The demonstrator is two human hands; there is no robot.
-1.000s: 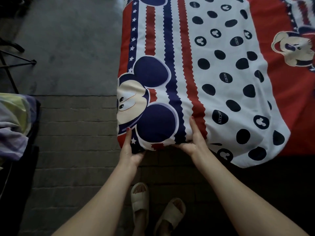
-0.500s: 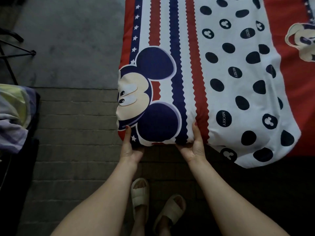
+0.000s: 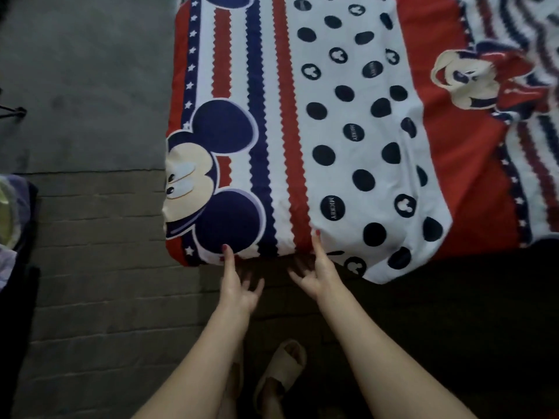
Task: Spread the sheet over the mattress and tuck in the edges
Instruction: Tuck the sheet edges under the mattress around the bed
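A red, white and navy cartoon-mouse sheet [image 3: 302, 131] with stripes and dots covers the mattress, wrapped tight over its near left corner. A loose white dotted flap [image 3: 393, 261] hangs past the near edge to the right. My left hand [image 3: 237, 285] is just below the corner, fingers spread, one fingertip touching the sheet's edge. My right hand [image 3: 317, 270] is beside it, fingers apart, index finger resting on the red stripe at the edge. Neither hand holds cloth. The mattress itself is hidden under the sheet.
Grey brick paving [image 3: 99, 252] and a smooth grey floor [image 3: 84, 80] lie left of the bed. A pile of pale fabric [image 3: 7, 225] sits at the left edge. My feet in beige slippers [image 3: 284, 373] stand below. It is dark under the bed's near right side.
Both hands have pulled back out from under the mattress corner and opened their fingers. The view has shifted so more of the sheet's right side shows.
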